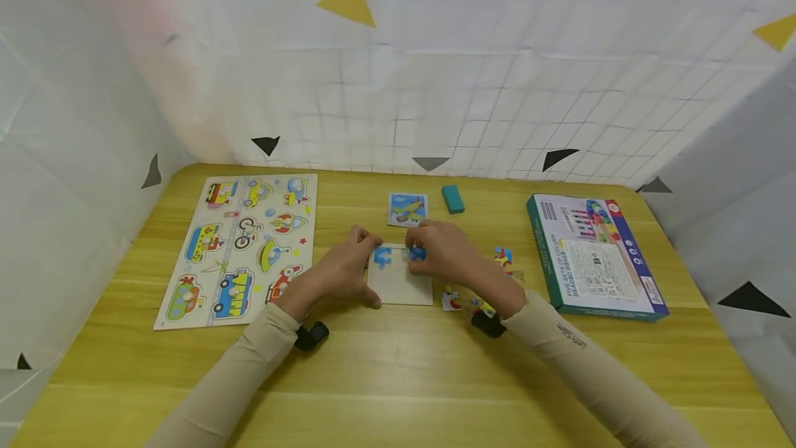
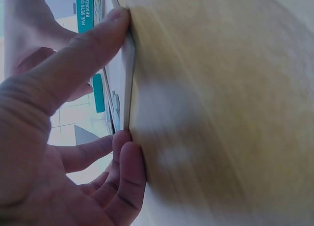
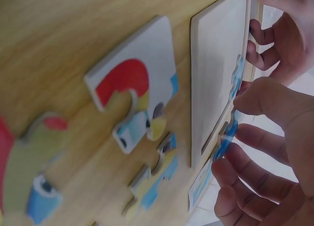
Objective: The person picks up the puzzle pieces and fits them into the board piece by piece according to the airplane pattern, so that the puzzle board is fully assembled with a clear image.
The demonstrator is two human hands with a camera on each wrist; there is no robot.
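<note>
A pale square puzzle tray (image 1: 401,287) lies flat on the table. My left hand (image 1: 345,268) holds its left side, the thumb at the near corner and the fingers at the far one; the left wrist view shows the tray's edge (image 2: 128,88) between them. One blue puzzle piece (image 1: 382,257) lies in the tray's far left corner. At the far right corner my right hand (image 1: 444,251) pinches another blue puzzle piece (image 3: 226,137) between thumb and fingers. Loose puzzle pieces (image 1: 450,299) lie right of the tray, partly hidden by the right arm in the head view.
Behind the tray are a picture card with a plane (image 1: 399,216) and a teal block (image 1: 453,199). A wooden vehicle puzzle board (image 1: 249,261) lies at left. On the right sits a boxed bead set (image 1: 597,261). White sheeting (image 1: 435,88) stands round the table's back and sides.
</note>
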